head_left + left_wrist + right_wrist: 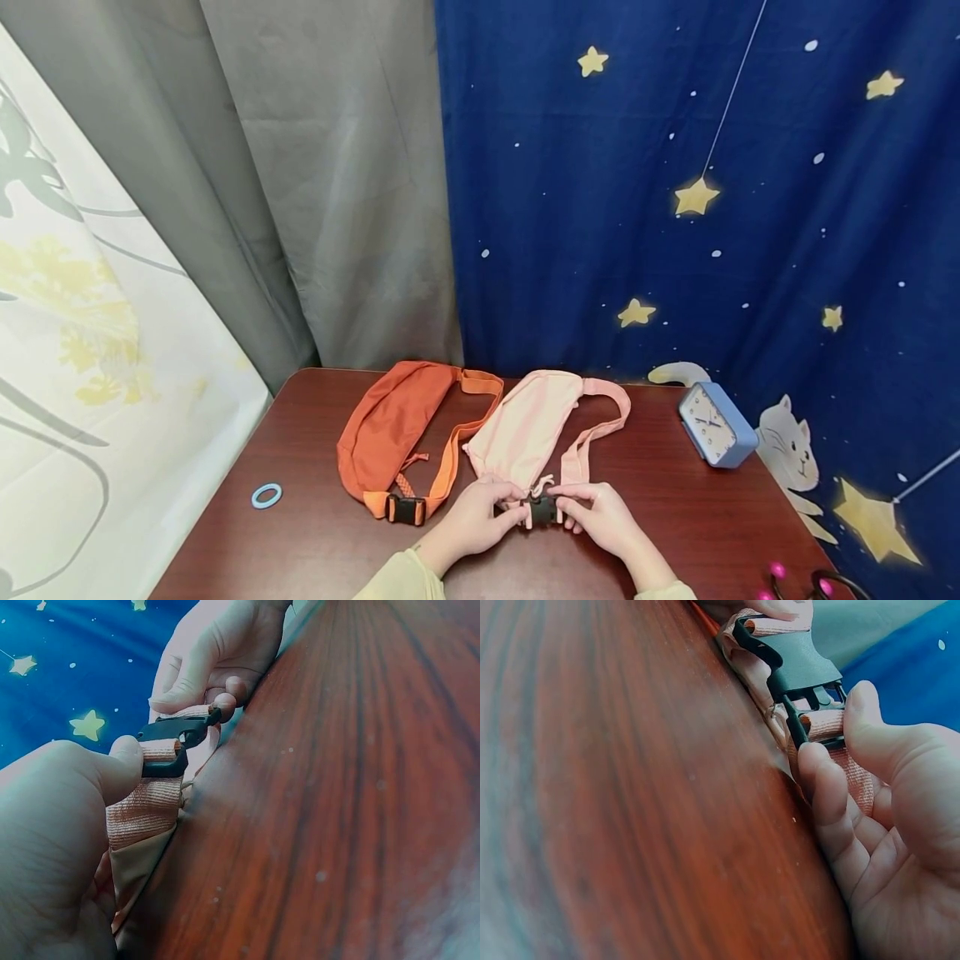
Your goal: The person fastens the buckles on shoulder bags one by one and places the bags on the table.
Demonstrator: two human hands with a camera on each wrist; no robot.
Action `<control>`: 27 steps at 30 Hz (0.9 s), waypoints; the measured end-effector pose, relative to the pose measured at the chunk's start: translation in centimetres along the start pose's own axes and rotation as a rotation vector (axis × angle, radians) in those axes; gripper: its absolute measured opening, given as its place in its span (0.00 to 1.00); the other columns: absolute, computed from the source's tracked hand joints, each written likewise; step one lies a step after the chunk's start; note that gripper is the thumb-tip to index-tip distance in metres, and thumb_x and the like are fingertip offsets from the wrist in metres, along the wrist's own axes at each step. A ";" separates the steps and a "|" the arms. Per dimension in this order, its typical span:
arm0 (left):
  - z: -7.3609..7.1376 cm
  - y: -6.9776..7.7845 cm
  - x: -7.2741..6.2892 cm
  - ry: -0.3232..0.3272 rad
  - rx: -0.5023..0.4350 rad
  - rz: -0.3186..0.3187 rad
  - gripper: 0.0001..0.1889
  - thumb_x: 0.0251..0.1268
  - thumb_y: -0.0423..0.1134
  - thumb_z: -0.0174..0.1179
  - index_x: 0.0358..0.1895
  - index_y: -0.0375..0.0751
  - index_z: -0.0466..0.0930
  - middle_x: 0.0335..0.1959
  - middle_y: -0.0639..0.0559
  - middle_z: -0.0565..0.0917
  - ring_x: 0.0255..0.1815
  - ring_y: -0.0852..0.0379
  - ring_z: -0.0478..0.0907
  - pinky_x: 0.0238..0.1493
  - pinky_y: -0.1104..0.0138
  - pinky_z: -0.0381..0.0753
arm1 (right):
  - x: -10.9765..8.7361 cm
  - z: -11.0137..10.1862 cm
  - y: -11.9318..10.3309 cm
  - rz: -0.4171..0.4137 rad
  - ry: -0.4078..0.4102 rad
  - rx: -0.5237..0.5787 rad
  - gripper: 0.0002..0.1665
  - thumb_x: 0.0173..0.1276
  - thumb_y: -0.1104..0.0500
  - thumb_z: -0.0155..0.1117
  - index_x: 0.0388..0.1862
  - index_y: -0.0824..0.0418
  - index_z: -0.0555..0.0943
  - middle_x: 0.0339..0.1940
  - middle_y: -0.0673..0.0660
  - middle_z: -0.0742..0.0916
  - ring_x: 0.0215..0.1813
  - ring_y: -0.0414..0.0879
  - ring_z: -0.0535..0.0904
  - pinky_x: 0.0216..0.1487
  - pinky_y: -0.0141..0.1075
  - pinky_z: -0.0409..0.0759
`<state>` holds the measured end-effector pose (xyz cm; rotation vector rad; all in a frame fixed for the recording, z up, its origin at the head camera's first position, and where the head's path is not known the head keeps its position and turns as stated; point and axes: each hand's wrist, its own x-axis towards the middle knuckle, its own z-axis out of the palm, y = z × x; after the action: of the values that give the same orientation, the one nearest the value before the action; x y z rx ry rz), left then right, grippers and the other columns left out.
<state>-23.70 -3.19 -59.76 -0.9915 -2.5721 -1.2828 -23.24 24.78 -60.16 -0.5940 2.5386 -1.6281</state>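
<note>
A black side-release buckle (542, 510) on the pink waist bag (523, 421) is between my two hands, just above the table. My left hand (478, 518) pinches the buckle's socket half (806, 664) and its pink strap between thumb and fingers. From the other side, my right hand (606, 521) pinches the pronged half (817, 724), with thumb and forefinger on its edges. The halves meet in line, prongs at least partly in the socket; whether they are latched I cannot tell. Pink webbing (142, 814) hangs below the buckle in the left wrist view.
An orange waist bag (393, 425) lies to the left, its black buckle (406, 509) fastened. Further left is a blue ring (266, 496). A blue clock (717, 425) stands at the back right. Pink-tipped dark objects (817, 586) show at the front right corner. Curtains hang behind the table (315, 550).
</note>
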 end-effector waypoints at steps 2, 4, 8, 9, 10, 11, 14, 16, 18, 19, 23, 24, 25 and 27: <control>0.0 0.0 0.0 -0.001 0.003 0.002 0.06 0.77 0.49 0.70 0.46 0.55 0.93 0.41 0.61 0.89 0.46 0.67 0.80 0.49 0.73 0.78 | 0.0 0.0 0.0 0.001 -0.003 0.003 0.14 0.79 0.62 0.69 0.57 0.67 0.91 0.26 0.56 0.90 0.25 0.34 0.84 0.28 0.37 0.88; 0.0 0.0 0.0 -0.002 0.008 0.005 0.06 0.77 0.49 0.69 0.46 0.55 0.93 0.40 0.62 0.89 0.46 0.66 0.80 0.48 0.74 0.78 | 0.0 0.1 -0.1 0.001 -0.001 0.001 0.14 0.79 0.62 0.69 0.57 0.67 0.91 0.26 0.55 0.90 0.25 0.33 0.84 0.28 0.36 0.88; -0.1 0.0 0.0 -0.009 0.010 0.003 0.06 0.78 0.49 0.69 0.45 0.55 0.93 0.40 0.62 0.89 0.46 0.66 0.80 0.49 0.73 0.78 | 0.0 0.2 -0.1 -0.007 0.000 0.001 0.14 0.79 0.62 0.69 0.57 0.68 0.91 0.26 0.55 0.90 0.25 0.33 0.84 0.28 0.36 0.88; -0.1 0.0 0.0 -0.011 0.008 0.000 0.06 0.78 0.49 0.69 0.45 0.55 0.93 0.40 0.62 0.89 0.46 0.66 0.80 0.49 0.73 0.78 | 0.0 0.2 -0.1 -0.013 -0.001 0.000 0.14 0.79 0.62 0.69 0.57 0.68 0.91 0.26 0.56 0.90 0.25 0.33 0.84 0.28 0.36 0.88; -0.1 0.0 0.0 -0.013 0.007 -0.003 0.06 0.78 0.50 0.69 0.46 0.55 0.93 0.41 0.61 0.89 0.46 0.66 0.80 0.49 0.73 0.78 | 0.0 0.3 -0.1 -0.019 -0.004 -0.001 0.14 0.79 0.62 0.69 0.57 0.68 0.91 0.26 0.56 0.90 0.25 0.33 0.84 0.28 0.36 0.88; -0.1 0.0 0.0 -0.015 0.005 -0.007 0.07 0.78 0.50 0.69 0.46 0.55 0.93 0.42 0.61 0.90 0.46 0.67 0.80 0.49 0.73 0.78 | 0.0 0.3 -0.1 -0.021 -0.006 -0.001 0.14 0.79 0.62 0.69 0.57 0.68 0.91 0.26 0.57 0.90 0.26 0.33 0.84 0.28 0.36 0.88; -0.1 0.0 -0.1 -0.020 0.007 -0.016 0.08 0.77 0.50 0.69 0.47 0.55 0.93 0.44 0.60 0.90 0.47 0.67 0.79 0.49 0.73 0.78 | 0.1 0.4 -0.1 -0.024 -0.009 -0.006 0.14 0.79 0.61 0.70 0.57 0.66 0.92 0.27 0.56 0.90 0.26 0.32 0.84 0.28 0.36 0.88; -0.1 0.0 -0.1 -0.021 0.013 -0.018 0.08 0.77 0.51 0.69 0.47 0.55 0.93 0.44 0.61 0.90 0.47 0.68 0.79 0.49 0.73 0.78 | 0.1 0.5 -0.1 -0.019 -0.008 -0.008 0.14 0.79 0.61 0.70 0.57 0.65 0.92 0.28 0.56 0.90 0.25 0.32 0.83 0.28 0.35 0.88; 0.0 0.0 -0.1 -0.020 0.018 -0.016 0.07 0.77 0.50 0.70 0.47 0.55 0.93 0.43 0.61 0.90 0.47 0.68 0.79 0.49 0.73 0.78 | 0.1 0.5 0.0 -0.015 -0.008 -0.006 0.14 0.79 0.60 0.71 0.57 0.65 0.92 0.29 0.55 0.90 0.25 0.32 0.83 0.28 0.35 0.88; 0.0 0.0 -0.1 -0.020 0.020 -0.015 0.07 0.77 0.50 0.70 0.47 0.55 0.93 0.43 0.61 0.90 0.47 0.68 0.79 0.49 0.73 0.78 | 0.1 0.5 0.0 -0.015 -0.008 -0.007 0.14 0.79 0.60 0.71 0.57 0.64 0.92 0.30 0.56 0.90 0.25 0.32 0.83 0.28 0.36 0.88; 0.0 0.0 0.0 -0.014 0.030 0.000 0.07 0.77 0.50 0.69 0.46 0.56 0.93 0.42 0.62 0.90 0.47 0.68 0.79 0.49 0.73 0.78 | 0.2 0.5 -0.1 -0.015 -0.009 -0.002 0.14 0.78 0.61 0.71 0.57 0.65 0.92 0.31 0.57 0.90 0.26 0.32 0.83 0.29 0.36 0.88; 0.0 0.0 0.0 -0.014 0.033 0.004 0.06 0.78 0.50 0.69 0.45 0.56 0.93 0.42 0.62 0.90 0.47 0.67 0.79 0.49 0.73 0.78 | 0.2 0.5 -0.1 -0.015 -0.009 -0.001 0.14 0.78 0.61 0.71 0.57 0.65 0.92 0.31 0.57 0.90 0.26 0.32 0.84 0.29 0.36 0.88; 0.0 0.0 0.0 -0.014 0.036 0.006 0.06 0.78 0.50 0.69 0.45 0.56 0.93 0.42 0.62 0.90 0.47 0.67 0.79 0.49 0.72 0.78 | 0.2 0.4 -0.1 -0.015 -0.009 0.000 0.14 0.78 0.61 0.71 0.57 0.65 0.92 0.31 0.57 0.90 0.26 0.32 0.84 0.29 0.36 0.88; 0.0 0.0 0.0 -0.016 0.042 0.008 0.06 0.78 0.50 0.69 0.45 0.56 0.92 0.41 0.62 0.89 0.47 0.67 0.80 0.49 0.72 0.78 | 0.2 0.4 0.0 -0.015 -0.011 0.002 0.14 0.78 0.61 0.71 0.57 0.65 0.92 0.31 0.57 0.91 0.26 0.32 0.84 0.29 0.36 0.89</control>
<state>-23.70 -3.16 -59.72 -1.0074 -2.5925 -1.2189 -23.29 24.35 -60.27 -0.6214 2.5303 -1.6277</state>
